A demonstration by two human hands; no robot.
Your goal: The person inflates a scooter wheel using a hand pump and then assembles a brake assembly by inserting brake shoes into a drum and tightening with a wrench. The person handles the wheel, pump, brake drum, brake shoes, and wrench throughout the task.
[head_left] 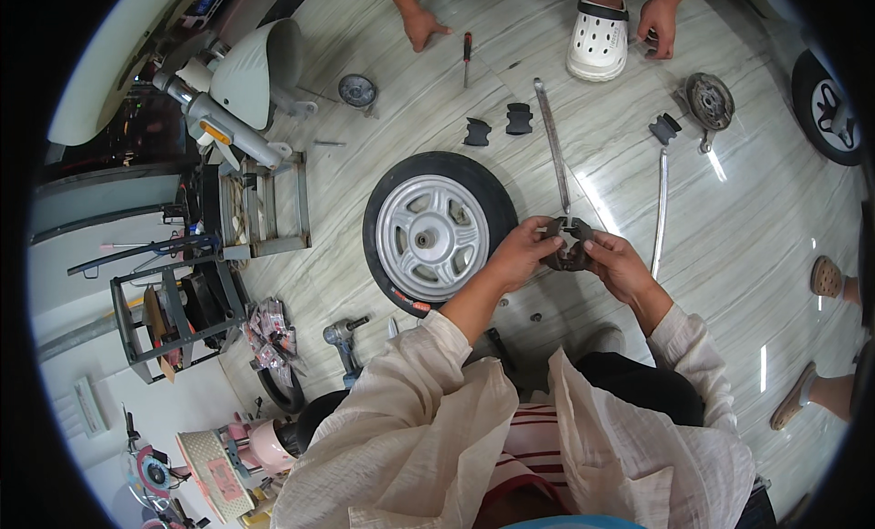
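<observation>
My left hand (529, 256) and my right hand (612, 267) are both closed on a dark curved metal part (572, 256), possibly brake shoes, with thumbs pressed on its near face. Just beyond it lies a long metal tyre lever (550, 128), its near end partly hidden by the part. To the left of my hands a silver wheel with a black tyre (410, 226) lies flat on the floor. A second long lever (658, 219) lies to the right. Several black rubber pads (519, 119) and a red-handled screwdriver (467, 60) lie farther away.
A co-worker's hands (421, 28) and white clog (597, 46) are at the top. Round metal housings (709, 103) lie around. Scooter parts (228, 119), metal frames (164, 315) and a power tool (342, 342) fill the left. Another wheel (825, 110) and other people's feet (820, 392) line the right.
</observation>
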